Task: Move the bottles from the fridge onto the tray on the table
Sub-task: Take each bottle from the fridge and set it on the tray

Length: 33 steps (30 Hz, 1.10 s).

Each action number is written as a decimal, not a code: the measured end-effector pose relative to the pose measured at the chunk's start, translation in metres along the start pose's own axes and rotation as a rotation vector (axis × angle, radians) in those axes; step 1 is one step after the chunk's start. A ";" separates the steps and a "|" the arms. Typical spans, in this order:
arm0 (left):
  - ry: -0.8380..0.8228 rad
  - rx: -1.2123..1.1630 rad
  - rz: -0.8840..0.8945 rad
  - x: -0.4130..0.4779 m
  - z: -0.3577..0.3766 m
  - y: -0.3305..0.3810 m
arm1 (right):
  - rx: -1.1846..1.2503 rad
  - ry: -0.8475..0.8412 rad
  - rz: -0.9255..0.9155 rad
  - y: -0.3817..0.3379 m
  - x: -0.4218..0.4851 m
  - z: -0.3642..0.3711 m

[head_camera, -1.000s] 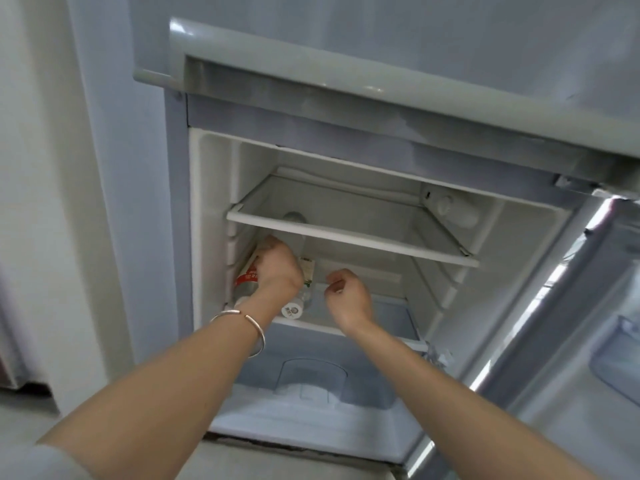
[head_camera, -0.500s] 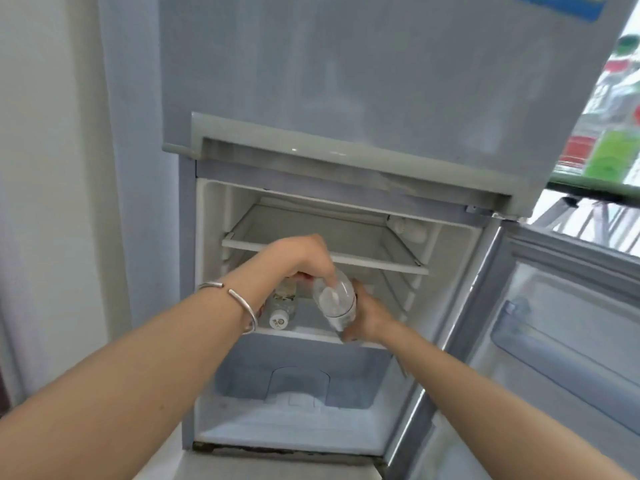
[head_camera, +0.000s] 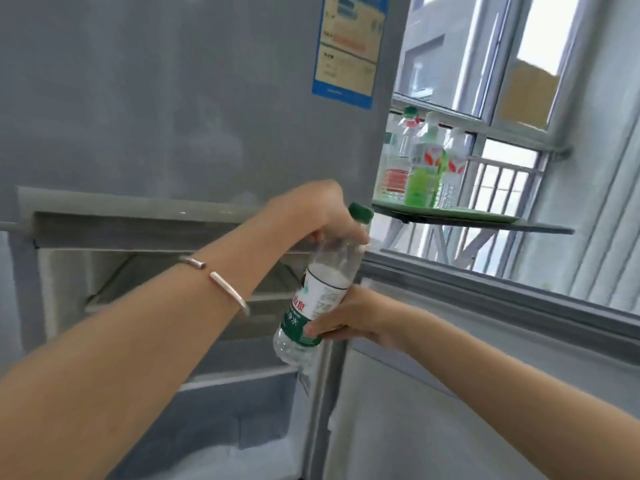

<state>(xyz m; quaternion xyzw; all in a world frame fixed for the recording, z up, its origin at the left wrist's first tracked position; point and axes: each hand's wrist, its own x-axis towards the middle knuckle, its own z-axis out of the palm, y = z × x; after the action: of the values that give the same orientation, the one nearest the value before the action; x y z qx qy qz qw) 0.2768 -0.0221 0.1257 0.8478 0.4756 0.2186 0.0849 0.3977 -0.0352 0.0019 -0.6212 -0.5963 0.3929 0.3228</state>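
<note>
A clear water bottle (head_camera: 323, 289) with a green cap and a green and white label is held upright, slightly tilted, in front of the open fridge (head_camera: 156, 289). My left hand (head_camera: 315, 213) grips its neck just under the cap. My right hand (head_camera: 356, 317) wraps around its lower label. The green tray (head_camera: 485, 213) rests on a table at the right, beyond the fridge, and several bottles (head_camera: 419, 168) stand on it. The fridge shelves are partly hidden by my left forearm.
The open fridge door (head_camera: 485, 358) juts out at lower right, under my right arm. The grey upper fridge door (head_camera: 173, 98) carries a blue sticker (head_camera: 348, 46). A window with railings (head_camera: 502, 98) lies behind the table.
Both hands have lifted the bottle out of the fridge compartment and up to the right. The bottle has turned from lying to nearly upright. My view has swung up and right towards the tray.
</note>
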 end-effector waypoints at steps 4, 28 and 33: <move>0.044 -0.134 0.109 0.020 -0.006 0.048 | 0.050 0.060 0.011 -0.020 -0.035 -0.050; 0.241 -0.544 0.132 0.201 0.071 0.139 | -0.119 0.901 -0.060 -0.055 0.074 -0.340; 0.109 -0.464 0.079 0.236 0.091 0.138 | -0.195 0.987 0.117 -0.018 0.127 -0.359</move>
<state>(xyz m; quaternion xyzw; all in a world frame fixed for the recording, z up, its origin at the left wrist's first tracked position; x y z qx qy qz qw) 0.5313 0.1090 0.1614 0.8104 0.3831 0.3706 0.2431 0.6996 0.1167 0.1780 -0.7925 -0.3708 0.0123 0.4840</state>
